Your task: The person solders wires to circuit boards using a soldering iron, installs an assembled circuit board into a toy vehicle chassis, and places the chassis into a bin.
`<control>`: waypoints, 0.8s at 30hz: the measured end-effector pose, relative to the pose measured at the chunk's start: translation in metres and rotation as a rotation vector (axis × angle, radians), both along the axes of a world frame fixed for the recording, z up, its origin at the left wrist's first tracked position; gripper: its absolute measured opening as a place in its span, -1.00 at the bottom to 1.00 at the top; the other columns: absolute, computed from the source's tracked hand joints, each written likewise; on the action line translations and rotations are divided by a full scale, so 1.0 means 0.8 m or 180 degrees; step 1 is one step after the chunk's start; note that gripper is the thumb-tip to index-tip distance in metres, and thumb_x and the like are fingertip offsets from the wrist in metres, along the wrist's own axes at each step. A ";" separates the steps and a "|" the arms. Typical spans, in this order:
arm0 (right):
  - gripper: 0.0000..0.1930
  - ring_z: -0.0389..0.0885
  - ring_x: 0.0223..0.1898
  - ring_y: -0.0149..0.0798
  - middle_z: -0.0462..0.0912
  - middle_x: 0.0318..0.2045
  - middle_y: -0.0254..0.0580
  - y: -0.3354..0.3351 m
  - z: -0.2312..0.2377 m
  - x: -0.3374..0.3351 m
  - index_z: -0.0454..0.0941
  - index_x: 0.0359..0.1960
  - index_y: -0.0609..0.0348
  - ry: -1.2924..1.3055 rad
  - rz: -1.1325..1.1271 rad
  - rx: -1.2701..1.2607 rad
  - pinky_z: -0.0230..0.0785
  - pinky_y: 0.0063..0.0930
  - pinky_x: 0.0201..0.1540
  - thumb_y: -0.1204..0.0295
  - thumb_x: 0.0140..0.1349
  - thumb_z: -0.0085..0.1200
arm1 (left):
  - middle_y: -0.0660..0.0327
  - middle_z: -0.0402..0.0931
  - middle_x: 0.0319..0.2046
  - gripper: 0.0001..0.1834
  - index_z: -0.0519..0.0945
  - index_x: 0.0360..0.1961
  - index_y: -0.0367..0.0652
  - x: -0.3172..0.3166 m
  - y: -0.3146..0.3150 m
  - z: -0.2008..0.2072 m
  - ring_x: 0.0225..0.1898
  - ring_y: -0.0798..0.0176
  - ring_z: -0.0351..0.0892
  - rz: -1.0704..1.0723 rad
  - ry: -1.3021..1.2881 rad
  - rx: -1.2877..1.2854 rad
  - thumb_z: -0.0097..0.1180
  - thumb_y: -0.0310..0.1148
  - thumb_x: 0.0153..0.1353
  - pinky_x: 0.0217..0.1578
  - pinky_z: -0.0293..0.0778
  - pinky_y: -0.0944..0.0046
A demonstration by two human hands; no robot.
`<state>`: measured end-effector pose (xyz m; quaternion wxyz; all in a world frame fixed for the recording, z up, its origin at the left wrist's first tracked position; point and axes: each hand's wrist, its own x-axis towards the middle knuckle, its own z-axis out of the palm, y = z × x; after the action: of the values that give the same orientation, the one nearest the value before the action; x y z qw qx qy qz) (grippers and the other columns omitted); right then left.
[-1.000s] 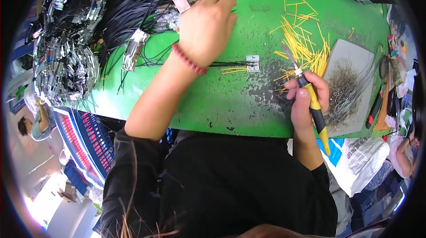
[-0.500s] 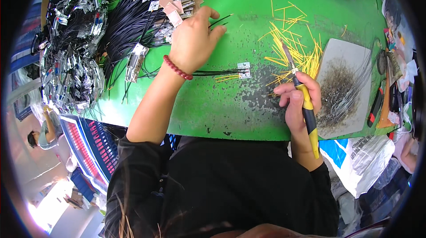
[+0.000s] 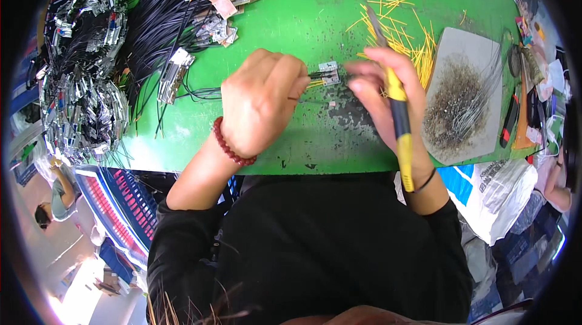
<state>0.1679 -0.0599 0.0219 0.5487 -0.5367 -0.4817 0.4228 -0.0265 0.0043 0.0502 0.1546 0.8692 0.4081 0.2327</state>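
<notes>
My left hand (image 3: 257, 97), with a red bead bracelet, is closed in a pinch, palm down, beside a small circuit board (image 3: 329, 74). Black wires (image 3: 206, 93) run beneath this hand, and a thin dark strand shows below its fingertips. Most of what it grips is hidden. Black and yellow leads join the board on its left side. In my right hand (image 3: 412, 85) is a soldering iron (image 3: 399, 113) with a yellow and black handle. Its metal tip points up and away, over the yellow wires (image 3: 397, 34). The right fingertips are blurred.
A thick bundle of black cables with boards (image 3: 221, 6) lies at the far left, beside coiled silvery parts (image 3: 85, 113). A solder-stained grey board (image 3: 448, 64) carries thin wires on the right. The green table's front edge (image 3: 303, 170) is close to my body.
My left hand has come down and nearer, from the cable bundle to beside the small board. My right hand has shifted slightly left and up with the iron. The whole view has shifted slightly.
</notes>
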 end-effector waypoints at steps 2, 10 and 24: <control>-0.61 0.64 -0.35 -0.44 0.66 -0.37 -0.18 0.012 -0.003 -0.015 0.46 -0.01 0.17 0.0070 0.0206 0.0231 0.48 -0.63 -0.35 0.65 0.11 0.20 | 0.21 0.51 -0.52 -0.81 0.52 -0.48 -0.11 -0.002 -0.009 -0.005 -0.41 0.15 0.54 -0.0270 -0.0416 0.0297 0.27 -0.55 -0.13 -0.43 0.49 0.23; -0.63 0.69 -0.32 -0.36 0.65 -0.34 -0.14 0.012 -0.009 -0.035 0.46 -0.07 0.25 -0.0349 0.0268 0.0933 0.58 -0.54 -0.29 0.74 0.07 0.19 | 0.20 0.56 -0.50 -0.89 0.58 -0.43 -0.14 -0.005 -0.029 -0.015 -0.46 0.15 0.58 0.0283 -0.1109 -0.1117 0.27 -0.52 0.00 -0.44 0.49 0.25; -0.61 0.70 -0.26 -0.31 0.65 -0.25 -0.07 0.004 -0.007 -0.027 0.38 -0.01 0.27 -0.0487 0.0446 0.0961 0.56 -0.54 -0.29 0.73 0.12 0.15 | 0.24 0.52 -0.55 -0.89 0.55 -0.53 -0.12 -0.005 -0.028 -0.021 -0.55 0.18 0.54 0.0179 -0.1312 -0.0814 0.26 -0.51 -0.03 -0.57 0.43 0.28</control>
<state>0.1460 -0.0567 0.0165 0.5540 -0.4440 -0.6163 0.3408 -0.0303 -0.0180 0.0337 0.3367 0.7650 0.4181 0.3558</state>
